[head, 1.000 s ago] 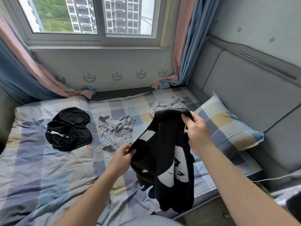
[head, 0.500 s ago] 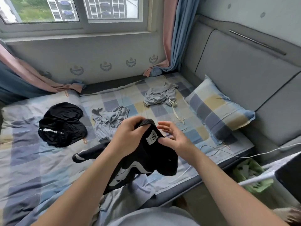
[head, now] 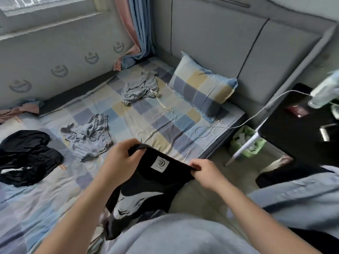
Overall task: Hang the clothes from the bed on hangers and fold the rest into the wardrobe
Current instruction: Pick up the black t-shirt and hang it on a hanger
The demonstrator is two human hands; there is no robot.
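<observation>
The left hand (head: 121,160) and the right hand (head: 203,173) were each clenched on the neckline of the black T-shirt (head: 145,182). The collar was held stretched between them, label up. The shirt's long axis was hung from that line down toward the person, at the near edge of the bed (head: 146,116). No hanger was seen. Farther out, a grey garment (head: 88,136) was seen mid-bed, and a black garment (head: 27,156) at the left edge.

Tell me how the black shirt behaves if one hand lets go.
Probably floppy: the black shirt sags below the edge stretched between left hand and right hand. Likely light: pinches alone hold it. It should droop from one grip.
</observation>
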